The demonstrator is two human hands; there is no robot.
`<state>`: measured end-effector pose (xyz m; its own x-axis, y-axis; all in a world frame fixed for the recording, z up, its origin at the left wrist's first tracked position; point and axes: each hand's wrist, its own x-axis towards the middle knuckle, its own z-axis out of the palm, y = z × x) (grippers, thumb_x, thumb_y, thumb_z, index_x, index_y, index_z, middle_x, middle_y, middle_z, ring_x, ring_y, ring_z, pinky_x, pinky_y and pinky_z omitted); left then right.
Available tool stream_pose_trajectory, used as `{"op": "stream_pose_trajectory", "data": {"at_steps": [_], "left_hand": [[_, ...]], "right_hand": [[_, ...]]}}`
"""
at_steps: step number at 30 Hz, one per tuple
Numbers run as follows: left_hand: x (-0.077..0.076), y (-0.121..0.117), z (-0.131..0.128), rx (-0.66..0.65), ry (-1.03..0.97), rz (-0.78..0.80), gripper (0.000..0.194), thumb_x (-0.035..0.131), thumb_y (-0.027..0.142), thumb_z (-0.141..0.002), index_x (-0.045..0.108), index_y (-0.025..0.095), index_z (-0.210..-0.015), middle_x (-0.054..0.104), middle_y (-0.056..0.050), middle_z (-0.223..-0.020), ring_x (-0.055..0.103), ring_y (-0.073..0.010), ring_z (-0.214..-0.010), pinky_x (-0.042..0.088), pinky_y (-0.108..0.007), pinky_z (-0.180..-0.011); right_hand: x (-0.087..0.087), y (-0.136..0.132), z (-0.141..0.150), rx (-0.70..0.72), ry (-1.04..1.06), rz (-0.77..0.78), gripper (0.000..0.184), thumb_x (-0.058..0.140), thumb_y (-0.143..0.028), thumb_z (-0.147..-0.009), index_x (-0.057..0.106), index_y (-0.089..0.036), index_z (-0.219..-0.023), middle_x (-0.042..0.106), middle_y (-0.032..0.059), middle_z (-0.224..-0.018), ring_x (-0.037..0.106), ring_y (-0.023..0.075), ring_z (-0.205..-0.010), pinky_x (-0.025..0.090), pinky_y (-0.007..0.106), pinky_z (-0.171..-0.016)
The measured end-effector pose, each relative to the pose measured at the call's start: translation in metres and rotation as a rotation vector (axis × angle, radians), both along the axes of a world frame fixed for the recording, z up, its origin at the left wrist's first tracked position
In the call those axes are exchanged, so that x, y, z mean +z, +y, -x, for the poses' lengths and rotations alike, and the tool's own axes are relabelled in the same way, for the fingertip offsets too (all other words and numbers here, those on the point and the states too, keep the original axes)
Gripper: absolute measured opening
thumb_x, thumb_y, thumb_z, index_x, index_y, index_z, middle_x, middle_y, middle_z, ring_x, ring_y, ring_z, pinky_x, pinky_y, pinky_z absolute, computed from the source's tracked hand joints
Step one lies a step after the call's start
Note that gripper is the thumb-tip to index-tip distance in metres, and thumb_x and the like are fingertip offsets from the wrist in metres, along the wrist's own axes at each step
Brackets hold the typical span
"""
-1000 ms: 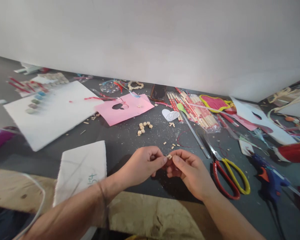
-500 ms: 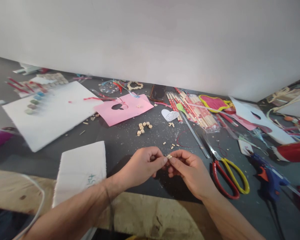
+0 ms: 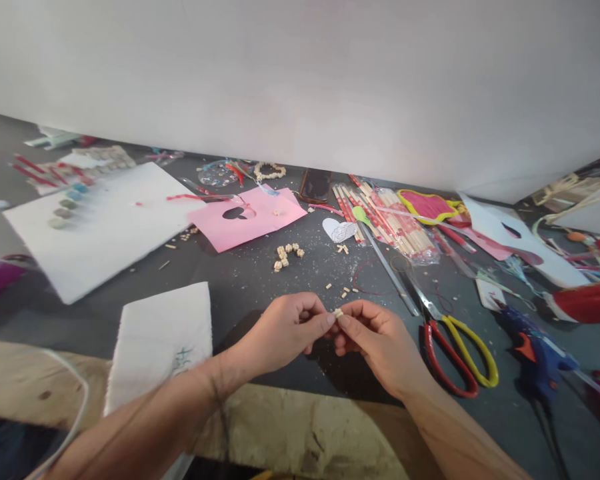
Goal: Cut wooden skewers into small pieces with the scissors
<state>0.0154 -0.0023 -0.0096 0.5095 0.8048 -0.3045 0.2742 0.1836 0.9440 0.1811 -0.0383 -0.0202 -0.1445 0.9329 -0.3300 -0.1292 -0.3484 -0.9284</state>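
Low over the dark tabletop, my left hand (image 3: 297, 330) and my right hand (image 3: 375, 337) meet fingertip to fingertip. Both are closed in a pinch around a small cluster of pale wooden pieces (image 3: 338, 313), mostly covered by the thumbs. Just beyond the fingers lie several short cut wooden bits (image 3: 345, 291). Farther back, similar little clusters (image 3: 283, 253) form a curved row. To the right of my right hand rest scissors (image 3: 463, 353) with one red and one yellow handle, blades partly spread.
A blue glue gun (image 3: 543, 363) lies at the right. Packs of wooden chopsticks (image 3: 400, 223), a phone (image 3: 315, 185) and pink paper (image 3: 260, 220) line the back. A white board (image 3: 125, 227) and a white sheet (image 3: 163, 333) lie left; a cable (image 3: 77, 393) crosses the near left edge.
Almost nothing differs. Both hands keep the same pinch on the small wooden cluster, with only a very slight shift of the fingers.
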Motion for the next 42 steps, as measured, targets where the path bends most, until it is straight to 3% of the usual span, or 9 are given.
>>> {"op": "stream_pose_trajectory", "data": {"at_steps": [42], "left_hand": [[-0.0019, -0.0001, 0.0013, -0.021, 0.069, -0.162, 0.024, 0.046, 0.035, -0.081, 0.055, 0.016, -0.068, 0.049, 0.005, -0.054, 0.040, -0.0068, -0.049, 0.030, -0.017, -0.046]], "right_hand": [[0.0013, -0.0004, 0.0012, 0.004, -0.016, -0.024, 0.018, 0.064, -0.034, -0.076, 0.062, -0.017, -0.078, 0.061, -0.0022, -0.063, 0.057, 0.0086, -0.056, 0.048, 0.023, -0.055]]}}
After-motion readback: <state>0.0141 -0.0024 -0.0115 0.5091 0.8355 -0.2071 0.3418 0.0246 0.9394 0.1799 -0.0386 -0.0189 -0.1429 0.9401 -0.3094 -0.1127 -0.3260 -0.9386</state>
